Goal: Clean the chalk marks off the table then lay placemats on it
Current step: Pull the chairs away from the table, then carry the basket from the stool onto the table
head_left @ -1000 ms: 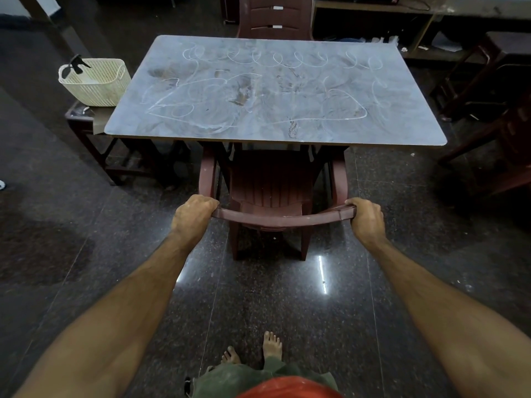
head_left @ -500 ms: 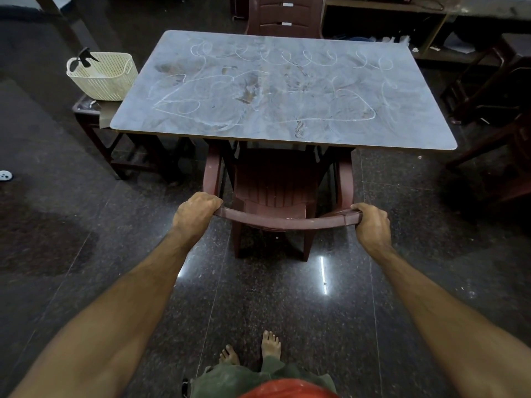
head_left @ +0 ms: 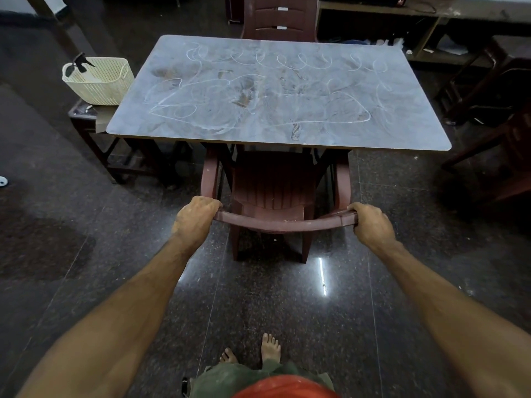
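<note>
Chalk marks [head_left: 258, 90] loop in white across the grey table [head_left: 416, 139], which stands ahead of the person. Both hands curl around the top rail of a brown plastic chair [head_left: 275, 193] tucked under its near edge: left hand [head_left: 196, 218], right hand [head_left: 372, 224]. A cream basket [head_left: 100, 81] sits beside the table's left edge.

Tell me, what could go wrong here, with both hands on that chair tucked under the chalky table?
1. The chair sits partly under the table, armrests close beneath its edge. Lifting it while pulling might knock the tabletop.
2. Bare feet stand right behind the chair; a hard pull could drag its legs onto the toes.
3. The left hand and right hand hold only the backrest's ends, and the glossy floor looks slippery, so a grip might slip.
</note>
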A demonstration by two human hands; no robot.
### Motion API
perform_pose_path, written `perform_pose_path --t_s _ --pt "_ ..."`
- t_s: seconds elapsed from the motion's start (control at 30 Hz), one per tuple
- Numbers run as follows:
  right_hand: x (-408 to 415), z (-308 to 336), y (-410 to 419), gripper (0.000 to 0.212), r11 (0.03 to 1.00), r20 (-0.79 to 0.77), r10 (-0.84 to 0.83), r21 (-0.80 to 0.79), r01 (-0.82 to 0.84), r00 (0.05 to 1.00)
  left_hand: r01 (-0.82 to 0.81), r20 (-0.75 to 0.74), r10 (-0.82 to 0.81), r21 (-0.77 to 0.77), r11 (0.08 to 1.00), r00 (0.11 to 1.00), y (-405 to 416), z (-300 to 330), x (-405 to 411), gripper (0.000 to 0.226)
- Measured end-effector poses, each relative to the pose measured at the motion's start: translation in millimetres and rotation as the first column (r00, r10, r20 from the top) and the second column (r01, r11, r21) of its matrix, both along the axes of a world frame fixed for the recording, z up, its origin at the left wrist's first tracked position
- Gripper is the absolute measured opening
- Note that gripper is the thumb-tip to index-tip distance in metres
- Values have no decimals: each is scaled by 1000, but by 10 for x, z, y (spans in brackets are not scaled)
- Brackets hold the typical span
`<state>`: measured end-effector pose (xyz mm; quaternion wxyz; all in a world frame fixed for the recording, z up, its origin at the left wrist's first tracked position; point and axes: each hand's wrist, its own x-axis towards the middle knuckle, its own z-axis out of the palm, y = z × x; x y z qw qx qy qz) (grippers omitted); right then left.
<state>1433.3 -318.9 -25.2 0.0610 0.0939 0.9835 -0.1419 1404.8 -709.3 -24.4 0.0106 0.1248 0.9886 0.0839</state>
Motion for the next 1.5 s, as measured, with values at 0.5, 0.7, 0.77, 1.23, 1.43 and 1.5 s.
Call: perform_pose_path --t_s 0.5,0.7,0.77,1.23,1.43,1.5 --pt "-562 329 -1077 95 900 119 430 -136 -414 895 -112 146 92 139 984 985 -652 56 140 99" --pt "-837 355 -2000 81 883 1 466 -67 -465 885 -253 -7 256 118 960 967 -1218 176 56 80" --pt "-936 367 -2360 80 875 -20 480 -55 -480 877 -286 -14 289 103 953 957 -1470 179 7 79" --pt "-1751 367 -4801 78 863 -88 498 -50 -504 862 -418 -34 422 88 904 906 -3658 435 -519 79" --pt "-2084 420 -5550 67 849 -154 513 -53 -526 844 -458 -31 464 119 881 885 -4279 490 -817 80" --pt "-2270 393 -5764 64 847 -161 518 -39 -530 840 -471 -26 477 128 873 878 -4468 466 -969 80"
